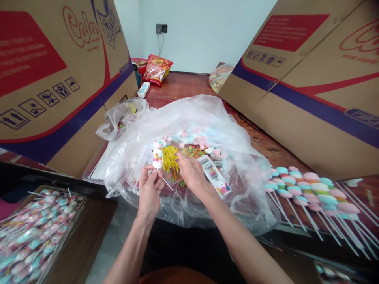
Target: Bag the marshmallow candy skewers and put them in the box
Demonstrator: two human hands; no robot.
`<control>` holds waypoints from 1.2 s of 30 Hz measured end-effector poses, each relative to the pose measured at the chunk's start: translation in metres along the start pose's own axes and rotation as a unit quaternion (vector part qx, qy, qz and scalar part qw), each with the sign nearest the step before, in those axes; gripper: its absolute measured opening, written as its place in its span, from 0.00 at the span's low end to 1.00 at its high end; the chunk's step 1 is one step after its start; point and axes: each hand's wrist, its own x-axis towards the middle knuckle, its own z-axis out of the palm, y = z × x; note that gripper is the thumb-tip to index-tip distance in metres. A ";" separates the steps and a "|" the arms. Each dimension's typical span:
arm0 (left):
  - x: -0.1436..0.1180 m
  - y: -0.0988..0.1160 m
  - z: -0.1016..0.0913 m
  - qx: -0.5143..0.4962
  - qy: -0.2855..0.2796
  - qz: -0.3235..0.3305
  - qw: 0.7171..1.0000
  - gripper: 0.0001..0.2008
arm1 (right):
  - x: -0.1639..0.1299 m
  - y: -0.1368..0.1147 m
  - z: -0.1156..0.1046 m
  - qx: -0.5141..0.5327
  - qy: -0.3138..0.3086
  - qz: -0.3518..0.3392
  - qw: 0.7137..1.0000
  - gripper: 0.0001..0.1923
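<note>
While the left hand point(149, 188) pinches a pink-and-white marshmallow stick point(157, 158) upright, the right hand point(191, 170) pinches yellow twist ties point(169, 158).

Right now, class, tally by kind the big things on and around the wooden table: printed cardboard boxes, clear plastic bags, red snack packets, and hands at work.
Printed brown cardboard boxes: 2
Clear plastic bags: 2
Red snack packets: 1
Hands, left hand and right hand: 2
Total: 7

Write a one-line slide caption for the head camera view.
Left hand holds a candy stick while right hand reaches yellow ties on a clear plastic bag.
</note>
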 end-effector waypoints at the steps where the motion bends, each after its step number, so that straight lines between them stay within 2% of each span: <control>1: 0.000 0.000 0.000 0.003 -0.001 -0.004 1.000 0.14 | -0.001 0.003 0.001 0.020 0.014 -0.007 1.000 0.13; 3: -0.001 -0.001 0.002 0.008 0.002 -0.008 1.000 0.14 | -0.005 0.008 0.000 0.078 0.053 -0.004 0.996 0.11; 5: -0.003 -0.002 0.004 0.016 0.015 -0.003 1.000 0.13 | -0.013 0.011 -0.006 0.178 0.102 0.016 0.979 0.10; 7: -0.004 -0.002 0.007 0.027 0.023 0.006 0.999 0.12 | -0.027 0.011 -0.013 0.326 0.117 0.035 0.937 0.08; 10: -0.006 -0.005 0.012 0.045 0.001 0.001 0.999 0.12 | -0.049 0.005 -0.020 0.502 0.057 0.033 0.862 0.09; 12: -0.009 -0.010 0.016 0.051 -0.023 -0.011 0.998 0.11 | -0.059 0.000 -0.018 0.532 0.048 0.035 0.845 0.09; 14: -0.012 -0.015 0.019 0.052 -0.043 -0.024 0.997 0.11 | -0.064 -0.001 -0.013 0.541 0.069 0.049 0.837 0.08; 18: -0.019 -0.022 0.024 0.060 -0.084 -0.047 0.994 0.10 | -0.065 0.006 -0.005 0.585 0.069 0.113 0.800 0.07; 21: -0.021 -0.027 0.026 0.096 -0.109 -0.024 0.989 0.10 | -0.068 0.013 -0.006 0.603 0.067 0.147 0.781 0.08; 24: -0.021 -0.033 0.030 0.119 -0.120 0.008 0.986 0.11 | -0.072 0.015 -0.007 0.620 0.070 0.154 0.767 0.10; 26: -0.020 -0.037 0.033 0.109 -0.115 0.000 0.987 0.14 | -0.077 0.014 -0.004 0.636 0.071 0.154 0.753 0.11; 29: -0.020 -0.036 0.039 0.069 -0.123 -0.075 0.987 0.18 | -0.084 0.016 0.002 0.675 0.068 0.142 0.721 0.12; 32: -0.024 -0.027 0.044 0.002 -0.168 -0.219 0.961 0.20 | -0.092 0.025 -0.001 0.708 0.061 0.104 0.695 0.13; 34: -0.027 -0.021 0.045 -0.036 -0.194 -0.299 0.934 0.21 | -0.095 0.032 -0.010 0.710 0.035 0.064 0.700 0.12; 36: -0.030 -0.019 0.047 -0.033 -0.214 -0.341 0.915 0.21 | -0.099 0.038 -0.020 0.674 0.008 0.025 0.738 0.11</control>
